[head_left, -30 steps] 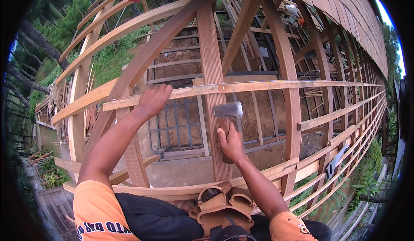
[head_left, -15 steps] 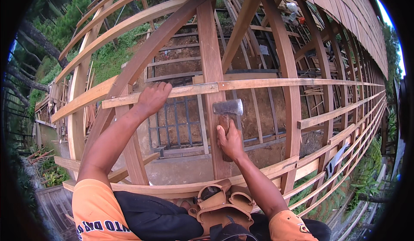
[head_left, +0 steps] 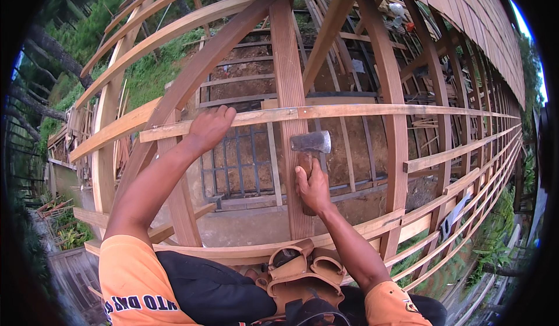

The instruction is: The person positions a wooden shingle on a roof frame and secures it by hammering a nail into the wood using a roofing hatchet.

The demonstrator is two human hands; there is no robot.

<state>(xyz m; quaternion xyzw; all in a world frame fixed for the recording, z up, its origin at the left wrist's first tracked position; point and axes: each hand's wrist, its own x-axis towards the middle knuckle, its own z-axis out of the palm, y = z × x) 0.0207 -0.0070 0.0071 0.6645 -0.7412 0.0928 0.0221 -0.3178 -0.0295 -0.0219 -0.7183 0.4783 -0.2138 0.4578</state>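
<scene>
My left hand is closed over a short wooden batten, near its left end. The batten runs across a brown rafter, and its right end meets the end of a longer batten there. In my right hand is a hatchet with a grey metal head and a wooden handle. The hatchet's head lies over the rafter just below the joint, apart from the battens as far as I can see. A brown leather tool pouch hangs at my waist.
Another rafter stands to the right, with rows of battens beyond. A slanting timber crosses on the left. Wooden shingles cover the upper right. Through the open frame, bare ground and a dark metal grid show far below.
The short batten's right end has come up slightly, more in line with the longer batten. My hands keep their grips, and the whole view has shifted a little.
</scene>
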